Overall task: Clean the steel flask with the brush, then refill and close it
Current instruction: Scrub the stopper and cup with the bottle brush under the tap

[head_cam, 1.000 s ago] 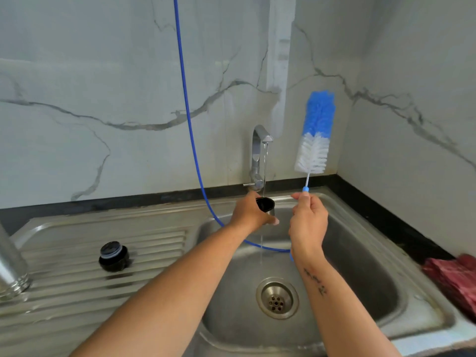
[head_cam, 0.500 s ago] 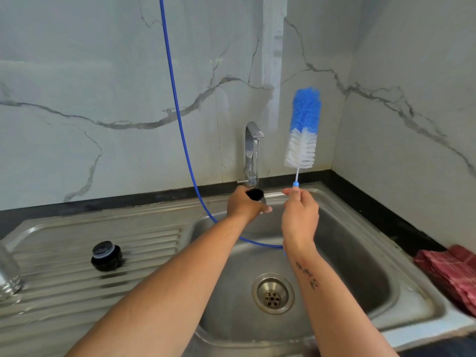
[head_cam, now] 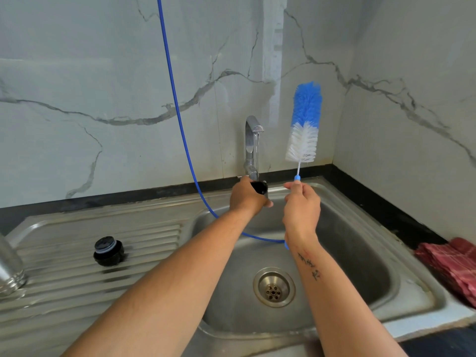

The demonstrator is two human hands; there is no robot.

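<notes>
Left hand: the left hand (head_cam: 247, 195) is curled round a small black thing (head_cam: 259, 187) and holds it up under the tap (head_cam: 252, 148). What the black thing is cannot be told; most of it is hidden by the fingers.
Right hand: the right hand (head_cam: 302, 206) grips the thin handle of the brush (head_cam: 305, 123) and holds it up straight. The fingers are closed round the handle.
Brush: its fluffy head is blue on top and white below. It stands up beside the tap, on the right of it, in front of the wall (head_cam: 103, 73).
Tap: it is silver and a thin line of water runs down from it onto the black thing.
Sink: the steel sink (head_cam: 360, 253) has a round drain (head_cam: 273, 287) in the bottom. Both hands are over the bowl.
Cap: a black round cap (head_cam: 108, 251) sits on the ridged steel part to the left of the bowl, well apart from the hands.
Steel flask: a shiny steel thing (head_cam: 10, 266) stands at the far left edge, only partly in view. It may be the flask, but that cannot be told for sure.
Blue hose: a thin blue hose (head_cam: 175, 99) hangs down the wall and goes into the bowl behind the arms.
Red cloth: a red cloth (head_cam: 453, 264) lies on the table at the right, beside the sink.
</notes>
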